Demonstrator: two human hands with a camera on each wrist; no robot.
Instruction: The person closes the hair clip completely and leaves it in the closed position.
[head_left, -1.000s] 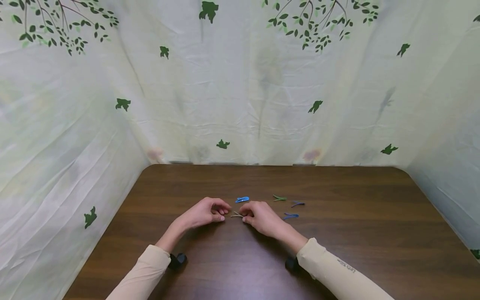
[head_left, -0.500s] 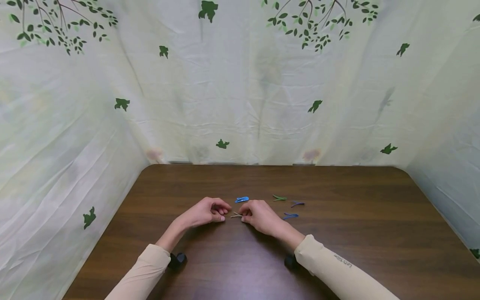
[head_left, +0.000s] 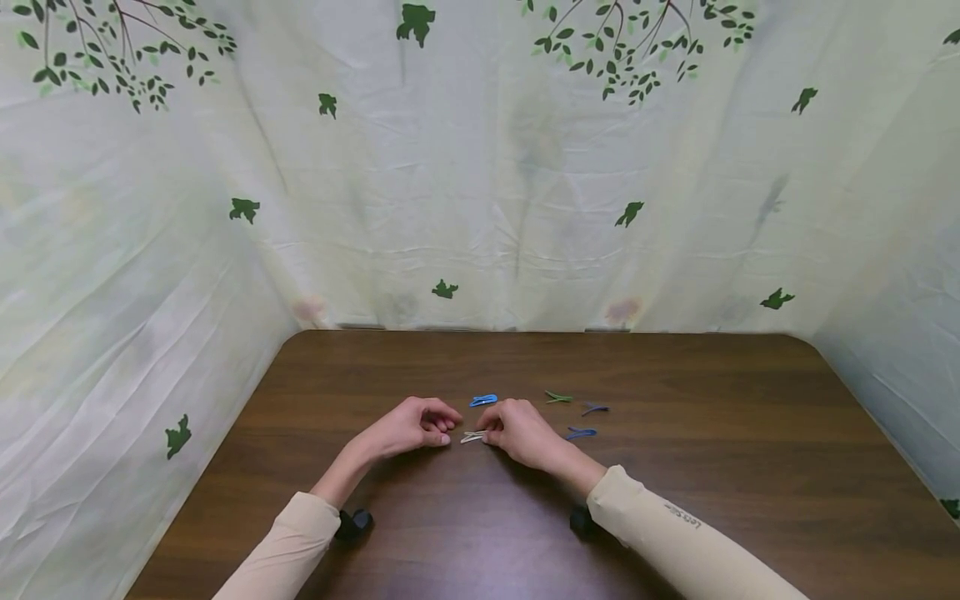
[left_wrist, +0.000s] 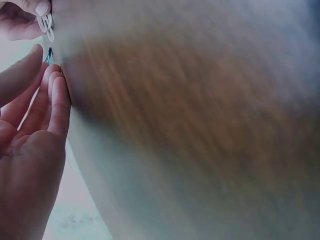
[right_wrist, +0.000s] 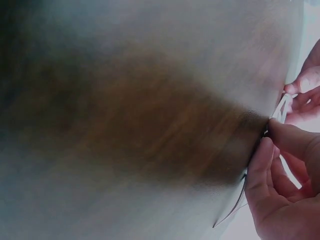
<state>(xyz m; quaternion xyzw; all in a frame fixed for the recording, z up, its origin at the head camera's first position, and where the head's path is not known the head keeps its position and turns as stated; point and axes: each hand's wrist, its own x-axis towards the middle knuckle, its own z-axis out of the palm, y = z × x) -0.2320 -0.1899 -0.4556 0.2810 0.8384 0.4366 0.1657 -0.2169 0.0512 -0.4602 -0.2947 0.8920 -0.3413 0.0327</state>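
A small off-white clothespin [head_left: 473, 436] lies between my two hands, close over the table. My right hand [head_left: 521, 435] pinches its right end between thumb and fingertips, hiding that end. In the left wrist view the clothespin [left_wrist: 46, 24] shows its looped, slotted shape below the right thumb. My left hand [head_left: 415, 423] rests just left of it, fingers loosely bent and holding nothing; its thumb and fingertips stand apart from each other. In the right wrist view the clothespin [right_wrist: 283, 106] spans the short gap between both hands' fingertips.
Behind the hands lies a bright blue clothespin [head_left: 483, 400]. To the right are a green clip [head_left: 558, 397], a thin dark blue clip [head_left: 596, 408] and another blue clip [head_left: 582, 432]. The brown wooden table [head_left: 712, 467] ends at a leaf-printed curtain [head_left: 495, 208].
The off-white clothespin has turned in the right fingers and shows a broader side than before. My right hand has shifted very slightly left; the left hand has hardly moved.
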